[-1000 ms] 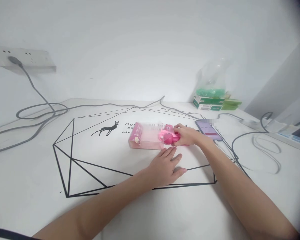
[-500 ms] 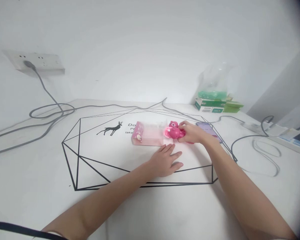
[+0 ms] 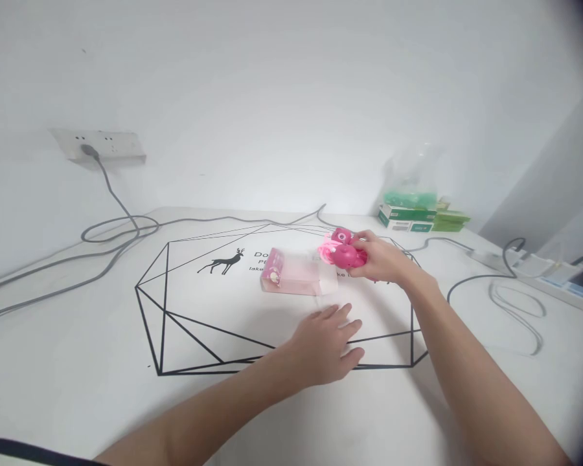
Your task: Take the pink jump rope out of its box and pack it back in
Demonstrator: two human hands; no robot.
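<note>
My right hand (image 3: 376, 257) is wrapped round a bright pink toy (image 3: 348, 254) with rounded, animal-like parts and a paler pink bit on its left side. It holds the toy just right of a pink-and-clear box (image 3: 291, 272). That box lies on its side, its right end open with a clear flap sticking out. Nearer to me, my left hand (image 3: 326, 344) is palm down with fingers spread, apart from the box and holding nothing. The far side of the toy and part of its grip are hidden by my right fingers.
A white table mat (image 3: 214, 323) carries black lines and a deer print. Grey cables (image 3: 121, 249) run along the back and left. Green-and-white boxes (image 3: 408, 218) with a plastic bag stand at the back right. A power strip (image 3: 554, 281) lies at the right.
My right hand has lifted the pink toy slightly away from the box's open end. My left hand has drawn back toward me, off the box's edge. The view has shifted a little.
</note>
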